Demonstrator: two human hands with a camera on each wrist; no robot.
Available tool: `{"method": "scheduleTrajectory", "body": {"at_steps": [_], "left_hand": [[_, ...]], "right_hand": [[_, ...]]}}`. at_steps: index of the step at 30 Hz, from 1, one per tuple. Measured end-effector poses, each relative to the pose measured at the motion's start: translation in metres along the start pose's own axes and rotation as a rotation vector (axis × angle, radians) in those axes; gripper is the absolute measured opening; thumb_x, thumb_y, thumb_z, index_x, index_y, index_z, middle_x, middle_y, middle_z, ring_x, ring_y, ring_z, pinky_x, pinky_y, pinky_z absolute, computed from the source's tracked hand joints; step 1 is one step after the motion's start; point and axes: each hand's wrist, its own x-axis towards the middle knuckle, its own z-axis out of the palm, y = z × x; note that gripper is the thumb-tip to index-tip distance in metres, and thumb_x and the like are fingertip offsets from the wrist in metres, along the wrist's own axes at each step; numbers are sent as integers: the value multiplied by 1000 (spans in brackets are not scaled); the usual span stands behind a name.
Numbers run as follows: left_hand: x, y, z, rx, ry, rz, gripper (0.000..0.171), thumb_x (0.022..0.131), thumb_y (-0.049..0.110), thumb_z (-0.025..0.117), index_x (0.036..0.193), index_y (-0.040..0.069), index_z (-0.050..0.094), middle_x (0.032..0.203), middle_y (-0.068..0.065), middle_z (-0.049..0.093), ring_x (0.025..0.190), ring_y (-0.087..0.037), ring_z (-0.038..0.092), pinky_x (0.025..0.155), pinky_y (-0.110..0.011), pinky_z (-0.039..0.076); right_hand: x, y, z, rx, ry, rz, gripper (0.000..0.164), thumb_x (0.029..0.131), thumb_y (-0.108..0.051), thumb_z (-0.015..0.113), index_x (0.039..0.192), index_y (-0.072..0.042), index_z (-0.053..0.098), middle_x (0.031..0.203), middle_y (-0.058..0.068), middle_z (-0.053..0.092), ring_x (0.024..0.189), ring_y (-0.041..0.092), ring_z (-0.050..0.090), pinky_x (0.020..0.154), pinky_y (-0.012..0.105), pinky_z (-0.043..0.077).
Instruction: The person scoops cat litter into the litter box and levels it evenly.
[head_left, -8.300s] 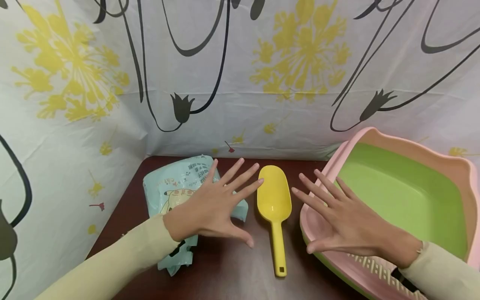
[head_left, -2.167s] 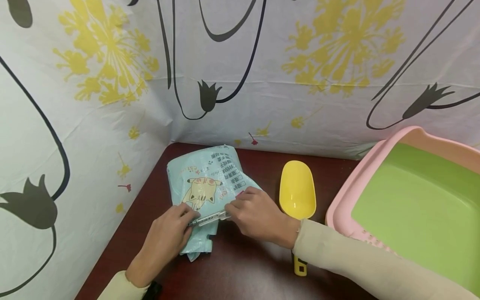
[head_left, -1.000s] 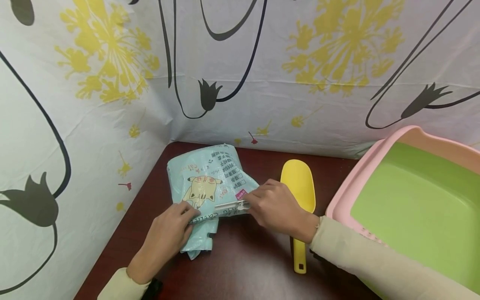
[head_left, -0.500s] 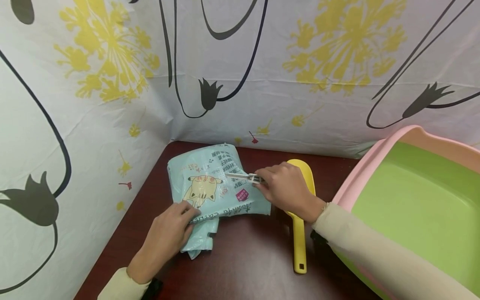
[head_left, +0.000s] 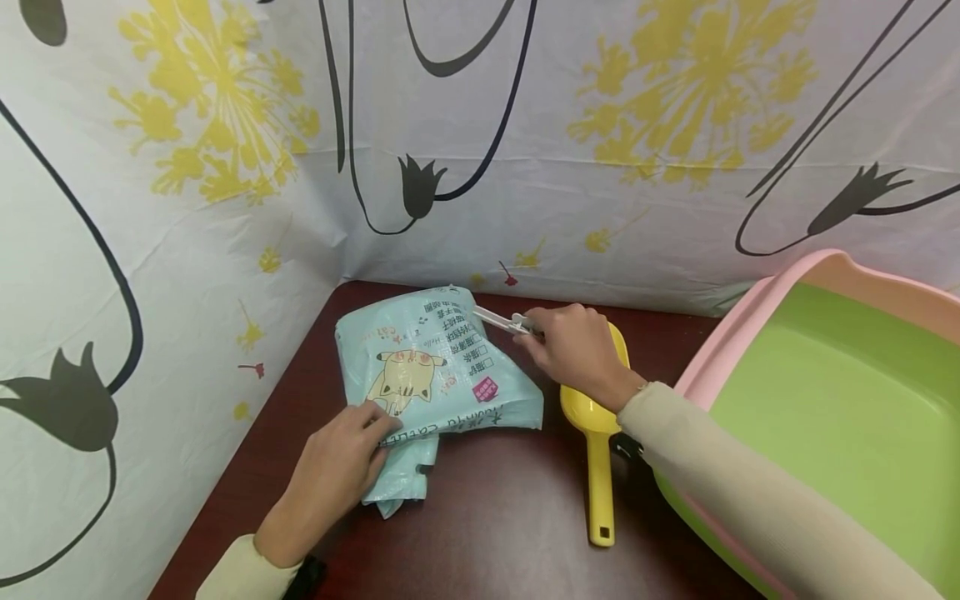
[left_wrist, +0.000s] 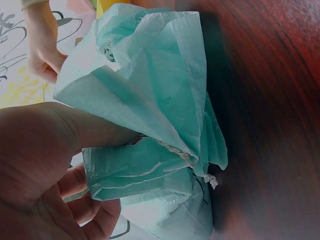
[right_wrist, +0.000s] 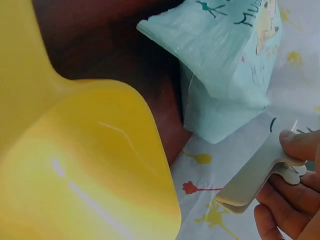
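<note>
A light blue cat litter bag [head_left: 411, 333] with a cartoon cat and dark lettering lies at the left of the table. My left hand [head_left: 333, 467] pinches its near edge. In the left wrist view, the thumb goes under a pleated fold of the bag [left_wrist: 165, 75] and the fingers lie on the other side, by a twisted cord. My right hand [head_left: 576, 350] holds a white bag clip [head_left: 491, 317] by one end, above the bag's far right corner. In the right wrist view, the clip [right_wrist: 252, 175] is pinched between thumb and fingers, apart from the bag.
A yellow scoop [head_left: 598, 475] lies right of the bag, its bowl partly under my right forearm. At the right stands a green litter box [head_left: 817, 400] with a pink rim [head_left: 720, 358]. Patterned cloth [head_left: 480, 125] hangs behind and at the left.
My right hand has drawn the clip off the bag's near edge and carried it up and away toward the back. The bag's right end has spread out. The left hand stays put.
</note>
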Motion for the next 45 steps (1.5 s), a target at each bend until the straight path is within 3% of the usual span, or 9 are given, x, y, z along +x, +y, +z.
{"method": "scheduleTrajectory", "body": {"at_steps": [11, 16, 27, 34, 45], "left_hand": [[-1, 1, -1, -4, -8, -14, 32, 81, 2, 96, 108, 13, 83, 103, -1, 70, 87, -19, 65, 67, -37, 60], [-1, 0, 0, -10, 8, -10, 32, 80, 0, 95, 107, 13, 83, 102, -1, 70, 87, -20, 65, 67, -37, 60], [-1, 1, -1, -10, 0, -15, 32, 80, 2, 96, 107, 13, 83, 102, 0, 70, 86, -18, 65, 67, -36, 59], [-1, 1, 1, -9, 9, -12, 32, 80, 1, 96, 106, 13, 83, 102, -1, 70, 87, -19, 66, 68, -37, 60], [-1, 1, 0, -6, 13, -5, 33, 79, 1, 96, 107, 13, 83, 102, 0, 70, 87, -19, 66, 68, -37, 60]], "right_hand": [[18, 3, 13, -33, -106, 170, 26, 99, -29, 83, 89, -6, 75, 60, 1, 55, 55, 29, 59, 49, 46, 51], [25, 1, 21, -41, -162, 265, 30, 100, -33, 82, 91, -5, 78, 65, 4, 62, 60, 32, 64, 54, 49, 55], [25, 3, 40, -74, -287, 416, 33, 101, -34, 78, 82, -7, 78, 63, 4, 62, 60, 29, 63, 56, 47, 56], [27, 2, 45, -82, -369, 455, 35, 101, -34, 79, 76, -10, 73, 67, 5, 65, 63, 31, 65, 59, 48, 56], [25, 6, 54, -142, -442, 434, 28, 100, -32, 79, 88, -6, 78, 81, 11, 71, 67, 31, 67, 60, 48, 59]]}}
